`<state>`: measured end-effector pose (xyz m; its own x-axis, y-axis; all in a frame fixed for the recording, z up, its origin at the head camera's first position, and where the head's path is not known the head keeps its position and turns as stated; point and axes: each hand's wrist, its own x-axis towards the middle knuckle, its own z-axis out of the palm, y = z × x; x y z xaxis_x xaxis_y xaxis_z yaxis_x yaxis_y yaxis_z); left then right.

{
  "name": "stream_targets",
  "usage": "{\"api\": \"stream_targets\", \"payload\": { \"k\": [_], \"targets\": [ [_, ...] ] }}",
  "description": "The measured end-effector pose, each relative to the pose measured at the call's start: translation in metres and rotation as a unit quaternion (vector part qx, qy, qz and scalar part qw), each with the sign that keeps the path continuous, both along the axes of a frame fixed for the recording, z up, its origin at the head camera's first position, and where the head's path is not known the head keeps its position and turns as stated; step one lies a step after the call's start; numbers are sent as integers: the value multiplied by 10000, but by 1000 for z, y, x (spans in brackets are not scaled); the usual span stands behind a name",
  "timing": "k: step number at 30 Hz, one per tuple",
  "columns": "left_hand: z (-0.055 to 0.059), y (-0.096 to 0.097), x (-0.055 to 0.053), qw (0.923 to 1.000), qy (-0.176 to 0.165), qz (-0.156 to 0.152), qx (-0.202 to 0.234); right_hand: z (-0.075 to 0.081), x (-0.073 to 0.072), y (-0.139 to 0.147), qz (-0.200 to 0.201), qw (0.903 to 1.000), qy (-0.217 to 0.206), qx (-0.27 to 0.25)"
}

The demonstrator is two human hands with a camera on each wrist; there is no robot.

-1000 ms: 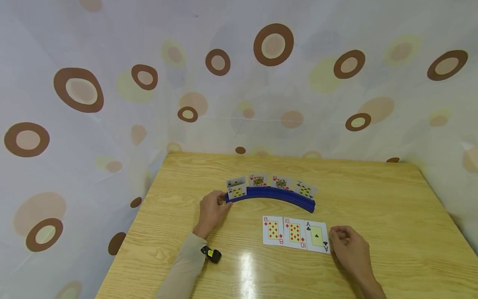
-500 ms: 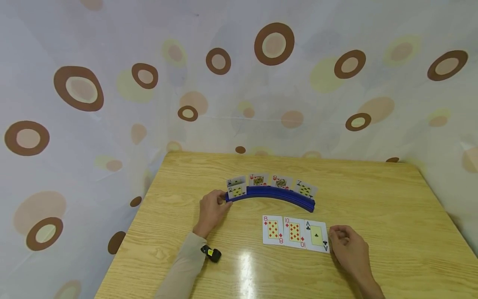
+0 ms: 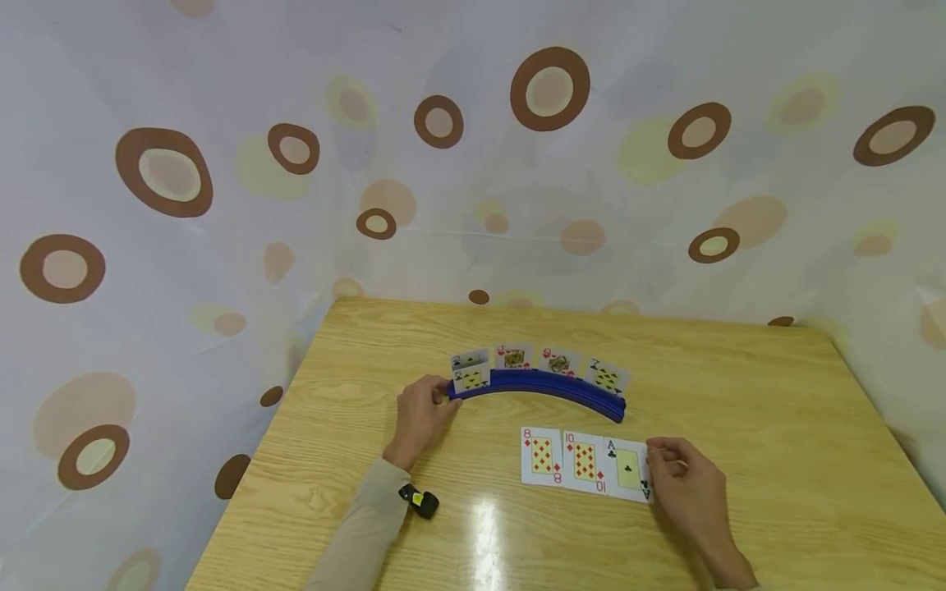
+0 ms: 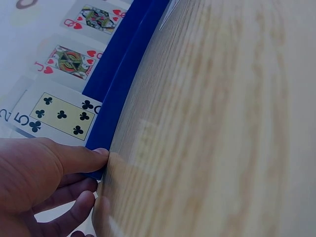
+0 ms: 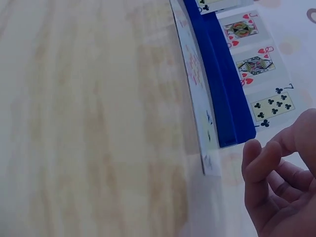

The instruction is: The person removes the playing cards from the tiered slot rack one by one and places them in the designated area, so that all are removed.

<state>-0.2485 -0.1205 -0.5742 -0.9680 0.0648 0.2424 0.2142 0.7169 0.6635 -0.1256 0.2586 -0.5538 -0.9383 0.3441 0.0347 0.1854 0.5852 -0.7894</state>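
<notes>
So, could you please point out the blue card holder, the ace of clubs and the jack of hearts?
Blue card holder (image 3: 548, 383): head view, middle of its curve.
Ace of clubs (image 3: 628, 469): head view, central club.
Jack of hearts (image 4: 69, 62): left wrist view, face picture.

Wood-grain table (image 3: 754, 394): curved blue holder (image 3: 550, 383) on it; at the holder's 5 o'clock, 3 face-up cards (image 3: 585, 461) in a row.
</notes>
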Motion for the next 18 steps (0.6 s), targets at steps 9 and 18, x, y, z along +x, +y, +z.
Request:
{"api": "stream_targets", "payload": {
  "k": [9, 18],
  "targets": [
    [2, 1, 3, 9999, -115, 14, -28, 8, -10, -11, 411, 9981, 377, -279],
    [4, 0, 1, 10000, -64, 8, -10, 16, -26, -42, 1069, 9872, 1154, -253]
  ]
}}
